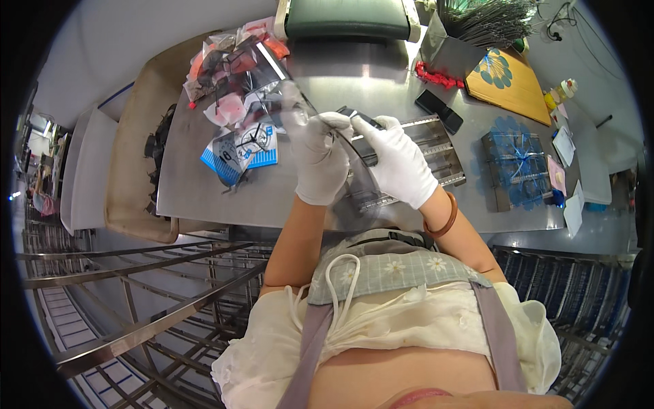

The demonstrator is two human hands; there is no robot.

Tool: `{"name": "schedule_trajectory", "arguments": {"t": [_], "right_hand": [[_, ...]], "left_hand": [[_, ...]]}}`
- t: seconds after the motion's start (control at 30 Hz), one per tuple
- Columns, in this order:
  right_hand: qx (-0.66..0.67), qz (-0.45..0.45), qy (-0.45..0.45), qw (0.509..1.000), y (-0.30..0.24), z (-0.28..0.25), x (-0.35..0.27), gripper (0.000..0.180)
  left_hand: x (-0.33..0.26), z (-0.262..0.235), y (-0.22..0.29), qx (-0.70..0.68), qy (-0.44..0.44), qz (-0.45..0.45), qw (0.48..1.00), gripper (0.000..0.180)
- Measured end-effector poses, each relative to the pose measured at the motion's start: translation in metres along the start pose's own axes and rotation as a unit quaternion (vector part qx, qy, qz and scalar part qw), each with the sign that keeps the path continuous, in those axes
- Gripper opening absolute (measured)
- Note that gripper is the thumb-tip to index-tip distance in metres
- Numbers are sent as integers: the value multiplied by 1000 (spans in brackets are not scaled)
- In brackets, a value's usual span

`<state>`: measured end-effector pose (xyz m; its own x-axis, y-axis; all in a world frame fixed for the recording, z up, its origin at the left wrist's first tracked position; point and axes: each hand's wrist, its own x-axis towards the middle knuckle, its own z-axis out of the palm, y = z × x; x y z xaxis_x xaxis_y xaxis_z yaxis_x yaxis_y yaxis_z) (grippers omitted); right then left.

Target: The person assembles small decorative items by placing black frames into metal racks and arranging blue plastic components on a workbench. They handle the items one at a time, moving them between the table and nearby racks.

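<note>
My left hand [319,160], in a white glove, is closed on a clear, thin, curved plastic sheet [294,88] with a dark edge. The sheet runs from above the left hand down between both hands, and part of it is blurred. My right hand [403,167], also gloved, has its thumb and fingers closed round a small black piece [362,117] near the sheet's edge. Exactly what that piece is, I cannot make out. Beneath the hands lies a slotted metal rack [453,178], partly covered by the right hand.
A heap of clear bags with red and black parts [228,61] lies left, near blue-and-white printed packs [262,155]. Rightward are a black case [439,111], a dark block with blue pieces [499,170] and a yellow board [514,92]. A green conveyor [347,20] stands behind.
</note>
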<state>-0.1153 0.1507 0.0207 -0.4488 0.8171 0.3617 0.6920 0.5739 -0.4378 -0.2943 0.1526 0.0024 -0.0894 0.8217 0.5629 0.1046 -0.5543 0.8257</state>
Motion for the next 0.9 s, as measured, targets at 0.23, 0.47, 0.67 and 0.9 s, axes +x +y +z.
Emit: {"name": "schedule_trajectory", "arguments": {"t": [0.23, 0.47, 0.67, 0.9], "right_hand": [[365, 262, -59, 891, 49, 34, -38, 51], [418, 401, -78, 811, 41, 70, -69, 52], [438, 415, -101, 791, 41, 63, -67, 57], [68, 324, -160, 930, 22, 56, -52, 83]], "left_hand": [[-1, -47, 24, -369, 232, 9, 900, 54], [-20, -58, 29, -322, 248, -37, 913, 77], [-23, -58, 40, -289, 278, -65, 914, 79], [-28, -59, 32, -286, 235, -56, 927, 73]]}}
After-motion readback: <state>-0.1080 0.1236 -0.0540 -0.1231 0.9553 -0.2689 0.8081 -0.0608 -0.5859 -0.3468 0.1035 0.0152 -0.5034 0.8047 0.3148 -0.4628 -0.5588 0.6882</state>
